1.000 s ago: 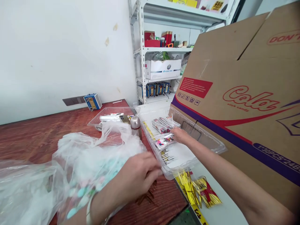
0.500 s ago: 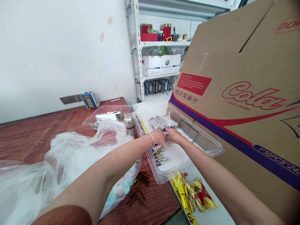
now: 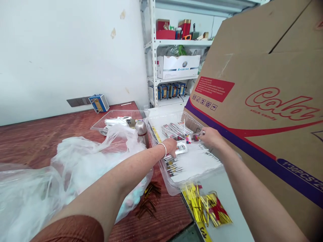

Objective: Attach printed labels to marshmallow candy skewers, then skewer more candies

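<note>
Plastic packet (image 3: 193, 137) pinched in right grip (image 3: 210, 138) | left grip (image 3: 171, 147) beside, over tray (image 3: 171, 186)

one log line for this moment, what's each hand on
left hand: on flat packet in clear tray | right hand: pinching small packet over it | nearby: plastic bag, gold ties

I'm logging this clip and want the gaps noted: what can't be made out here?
All head view.
- Packets in the tray: print too small to read.
- Right hand pinches one packet; its label is blurred.
- Left hand: fingertips hidden by the hand itself, grip unclear.
- Bag: cloudy film blurs the contents.
- Box: cut off by top and right edges.
- Flask: base hidden behind the bag.
</note>
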Tool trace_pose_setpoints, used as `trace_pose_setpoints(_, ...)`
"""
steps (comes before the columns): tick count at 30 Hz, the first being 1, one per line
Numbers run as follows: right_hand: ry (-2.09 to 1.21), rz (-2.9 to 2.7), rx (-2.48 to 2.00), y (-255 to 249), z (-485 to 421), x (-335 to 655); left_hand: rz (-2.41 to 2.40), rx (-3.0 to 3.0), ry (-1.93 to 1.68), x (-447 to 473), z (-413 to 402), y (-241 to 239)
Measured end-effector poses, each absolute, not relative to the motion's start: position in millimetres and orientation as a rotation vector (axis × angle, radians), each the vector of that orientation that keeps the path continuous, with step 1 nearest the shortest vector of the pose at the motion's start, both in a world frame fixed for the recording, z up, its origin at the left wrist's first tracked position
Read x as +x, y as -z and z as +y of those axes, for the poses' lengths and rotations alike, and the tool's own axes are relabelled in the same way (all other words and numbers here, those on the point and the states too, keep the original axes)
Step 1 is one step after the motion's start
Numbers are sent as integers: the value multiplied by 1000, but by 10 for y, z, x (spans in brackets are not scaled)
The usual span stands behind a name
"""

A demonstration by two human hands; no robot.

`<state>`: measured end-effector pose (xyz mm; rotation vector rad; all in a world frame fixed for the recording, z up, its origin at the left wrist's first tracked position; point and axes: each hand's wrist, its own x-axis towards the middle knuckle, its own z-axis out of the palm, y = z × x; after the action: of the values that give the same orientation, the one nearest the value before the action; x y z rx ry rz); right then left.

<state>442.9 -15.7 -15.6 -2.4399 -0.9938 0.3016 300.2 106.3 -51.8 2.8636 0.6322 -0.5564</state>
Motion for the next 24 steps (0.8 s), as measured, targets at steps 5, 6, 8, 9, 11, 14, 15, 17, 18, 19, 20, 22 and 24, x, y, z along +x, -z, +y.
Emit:
trace_pose_setpoints(5, -247, -708, -2006, -161, -569, 4281, 582, 2721, 232, 2761, 910, 224)
trace_pose_setpoints(6, -256, -676, -1903, -188, -626, 4133, 542, 2652, 150, 2664, 808, 163)
trace_pose_setpoints(8, -290, -648, -1724, -175, -699, 3718, 441, 2348, -57, 2411, 543, 77)
trace_pose_setpoints(9, -317, -647, -1647, -134, -718, 3462, 390, 1999, -239, 2259, 399, 57)
trace_pose_setpoints(11, -405, -657, -1505, 12, -744, 2897, 318, 1308, -578, 1907, 159, 59)
trace_pose_setpoints(14, -691, -696, -1254, 311, -796, 2100, 393, 891, -846, 1232, 81, 113)
trace_pose_setpoints(15, -767, -733, -1237, 408, -811, 1888, 451, 943, -854, 958, 138, 130)
trace_pose_setpoints(17, -882, -805, -1251, 580, -803, 1558, 584, 1245, -750, 355, 314, 146)
trace_pose_setpoints(18, -930, -832, -1255, 653, -772, 1427, 650, 1463, -618, 49, 407, 146)
trace_pose_setpoints(19, -975, -858, -1255, 718, -722, 1307, 715, 1677, -465, -241, 492, 143)
trace_pose_setpoints(20, -1022, -896, -1256, 776, -654, 1188, 763, 1876, -290, -501, 562, 141)
trace_pose_setpoints(22, -1077, -1013, -1272, 882, -485, 938, 796, 2211, 30, -897, 666, 155)
trace_pose_setpoints(24, -1054, -1179, -1329, 981, -299, 680, 789, 2431, 228, -1115, 750, 202)
